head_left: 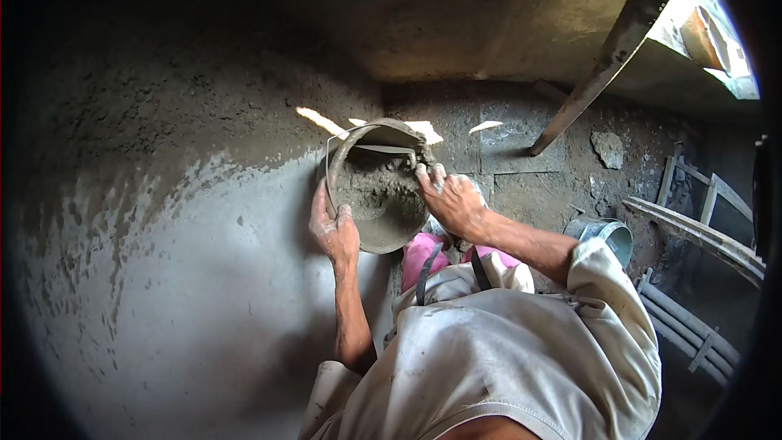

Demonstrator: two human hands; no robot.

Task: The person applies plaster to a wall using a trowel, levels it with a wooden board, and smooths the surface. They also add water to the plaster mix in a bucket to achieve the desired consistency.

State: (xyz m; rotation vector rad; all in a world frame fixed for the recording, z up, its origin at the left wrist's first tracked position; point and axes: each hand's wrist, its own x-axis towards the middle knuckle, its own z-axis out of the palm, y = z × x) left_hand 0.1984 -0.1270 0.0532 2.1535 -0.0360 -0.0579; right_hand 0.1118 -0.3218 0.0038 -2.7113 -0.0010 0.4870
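Observation:
A mortar-smeared bucket (pixel 381 238) is tilted with its mouth toward me, close beside the plastered wall. Wet grey mortar (pixel 371 189) covers its lower inside, and its thin wire handle hangs at the left rim. My left hand (pixel 332 226) is closed on the bucket's left side, thumb over the rim. At the right rim, the fingers of my right hand (pixel 453 202) are curled round what appears to be the handle of a trowel (pixel 384 149). That handle is mostly hidden; the flat blade lies across the bucket's mouth above the mortar. Both hands are spattered with mortar.
On my left the wall (pixel 220 277) is pale below and rough with mortar above. A slanting plank (pixel 607 61) stands ahead. To the right are another bucket (pixel 617 236), a wooden frame (pixel 700 232) and several poles (pixel 688 330) joined by crosspieces. A bright opening (pixel 713 33) lies at upper right.

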